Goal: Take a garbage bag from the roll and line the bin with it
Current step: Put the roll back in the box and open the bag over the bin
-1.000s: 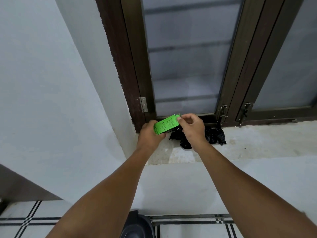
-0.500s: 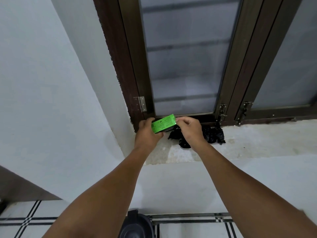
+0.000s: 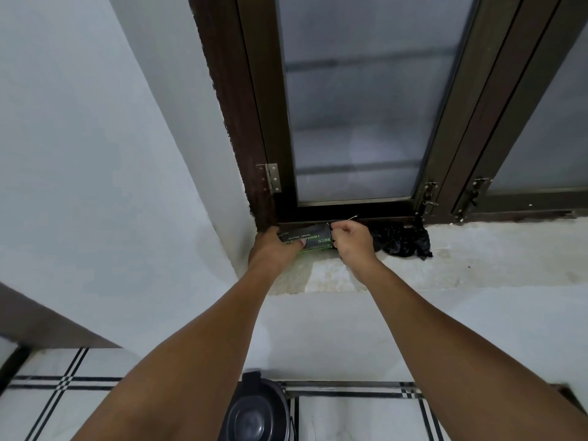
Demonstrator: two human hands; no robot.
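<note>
A small box of garbage bags [image 3: 310,238], dark on the face that shows with green edges and print, lies on the window sill [image 3: 477,259] by the left corner of the window frame. My left hand [image 3: 273,249] grips its left end, thumb across the front. My right hand [image 3: 351,241] pinches at the box's right end, fingers closed. Right behind that hand a crumpled black garbage bag [image 3: 402,241] lies on the sill. The black bin [image 3: 257,412] with its lid stands on the floor below, between my forearms.
A brown-framed window with frosted glass [image 3: 359,122] rises behind the sill, with a hinge [image 3: 273,181] and latches [image 3: 429,198]. A white wall [image 3: 95,186] closes the left side. The floor has white tiles with black stripes [image 3: 63,386].
The box has turned from its bright green face to its dark face and dropped onto the sill. Both hands moved down with it.
</note>
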